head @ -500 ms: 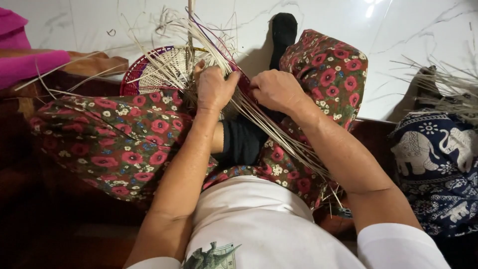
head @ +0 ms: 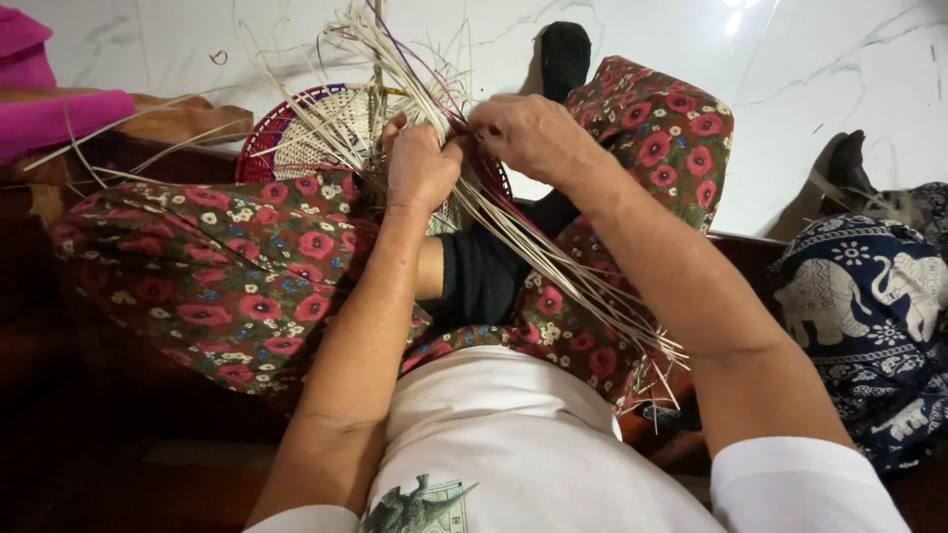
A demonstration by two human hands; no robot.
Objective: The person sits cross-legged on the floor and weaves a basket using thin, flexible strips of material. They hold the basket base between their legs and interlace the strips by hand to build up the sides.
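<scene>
Two bare hands meet above a partly woven basket [head: 296, 138], a round piece of pale cane with a red-purple rim, resting on the person's lap over flower-patterned red trousers [head: 227, 276]. Left hand [head: 420, 168], fingers curled closed, grips a bundle of pale cane strips [head: 513, 237] at the basket's edge. Right hand [head: 528, 133], just beside it and touching it, pinches the same strips between bent fingers. Loose strip ends fan upward past the hands and trail down across the lap toward the right forearm. White marble floor [head: 790, 89] lies beyond the knees; pink cloth [head: 49, 109] at far left; dark blue elephant-print fabric [head: 869, 296] at far right
</scene>
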